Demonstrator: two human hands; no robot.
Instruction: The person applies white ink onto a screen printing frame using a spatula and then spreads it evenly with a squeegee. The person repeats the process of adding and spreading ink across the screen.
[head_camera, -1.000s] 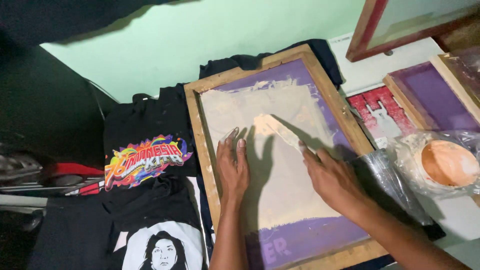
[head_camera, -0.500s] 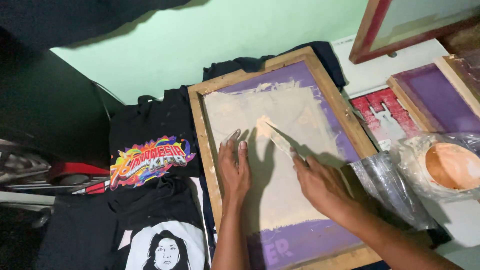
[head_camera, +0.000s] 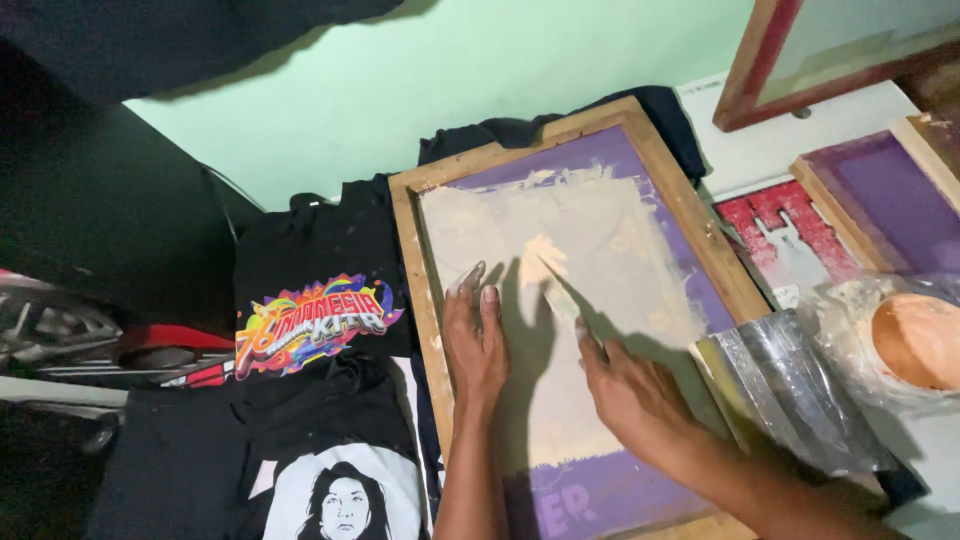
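A wooden-framed printing screen (head_camera: 418, 260) with purple mesh lies flat in front of me, its middle coated with pale cream ink (head_camera: 600, 240). My left hand (head_camera: 478, 345) rests flat on the mesh near the frame's left rail, fingers together. My right hand (head_camera: 630, 395) holds a thin cream-smeared scraper (head_camera: 552, 285), whose tip sits in a thicker blob of ink near the screen's centre.
Black printed shirts (head_camera: 310, 320) lie to the left of the screen, one with a colourful design, one with a portrait. To the right are a tape-wrapped block (head_camera: 790, 385), a plastic-covered tub of orange-pink ink (head_camera: 915, 340), more framed screens (head_camera: 880, 190) and a red print (head_camera: 790, 235).
My right hand has drawn the scraper left and toward me across the mesh, from the upper right of the ink patch to its centre. The left hand stays planted.
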